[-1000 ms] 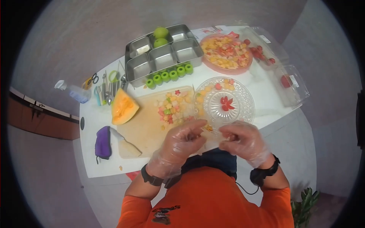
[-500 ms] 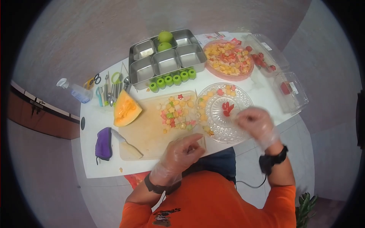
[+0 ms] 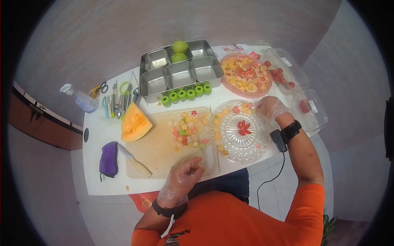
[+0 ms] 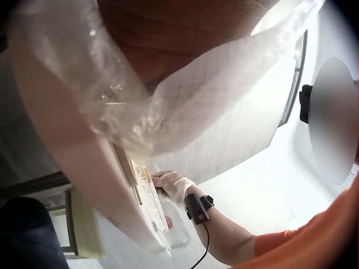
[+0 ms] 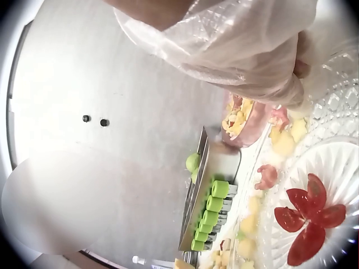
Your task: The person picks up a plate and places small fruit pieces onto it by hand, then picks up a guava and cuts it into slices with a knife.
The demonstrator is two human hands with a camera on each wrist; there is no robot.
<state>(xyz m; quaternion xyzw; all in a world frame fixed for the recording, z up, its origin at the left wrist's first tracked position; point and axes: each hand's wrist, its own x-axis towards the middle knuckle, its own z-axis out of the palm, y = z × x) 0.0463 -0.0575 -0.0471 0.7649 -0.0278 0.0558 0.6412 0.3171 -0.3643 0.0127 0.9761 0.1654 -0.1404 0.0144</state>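
Observation:
My right hand (image 3: pixel 269 107), in a clear plastic glove, is at the far right rim of the patterned glass plate (image 3: pixel 262 129). Its fingers point down, and the glove hides the fingertips; I cannot tell whether they pinch a piece. In the plate's middle lie red petal-shaped pieces (image 5: pixel 308 216) set like a flower. Small yellow and pink fruit shapes (image 3: pixel 217 129) line its left and far rim, and a single pink piece (image 3: pixel 258 146) lies at the near right. Over the near edge of the cutting board (image 3: pixel 150 153) hangs my gloved left hand (image 3: pixel 182 176), fingers loosely curled.
Cut fruit shapes (image 3: pixel 191 129) cover the board's right side, with a melon wedge (image 3: pixel 136 123) and a knife (image 3: pixel 137 162) at left. Behind stand a steel tray (image 3: pixel 152 96), green-topped cutters (image 3: pixel 182 95) and a pink fruit bowl (image 3: pixel 246 92). Plastic boxes (image 3: pixel 316 115) sit at right.
Both hands were together before me; my right hand has moved across the plate to its far right rim. My left hand has drawn back left. A pink piece shows at the plate's near right.

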